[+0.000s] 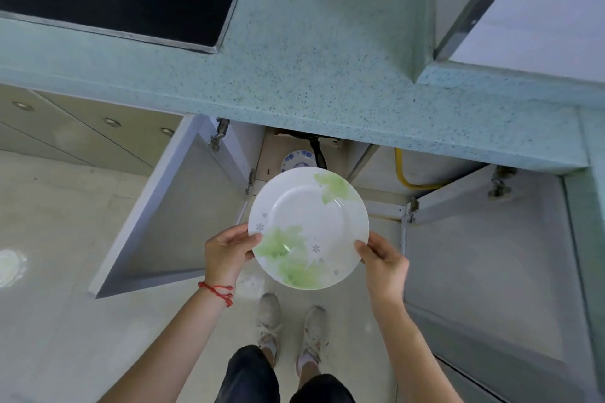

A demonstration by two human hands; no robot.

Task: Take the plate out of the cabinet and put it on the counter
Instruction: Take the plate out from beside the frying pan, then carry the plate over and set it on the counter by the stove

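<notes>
A white plate [309, 227] with green leaf prints is held level in the air, in front of the open cabinet [294, 154] and below the counter's edge. My left hand [227, 253] grips its left rim, a red string on that wrist. My right hand [383, 263] grips its right rim. The speckled pale-green counter [320, 52] stretches across the view above the plate. Inside the cabinet another plate with a blue pattern [296, 160] shows behind the held one.
Both cabinet doors stand open, the left door [170, 206] and the right door [484, 239] flanking me. A black cooktop [124, 3] with a metal pot sits at the counter's far left. A yellow hose [401, 170] runs inside the cabinet. My feet [291, 327] stand on the tiled floor.
</notes>
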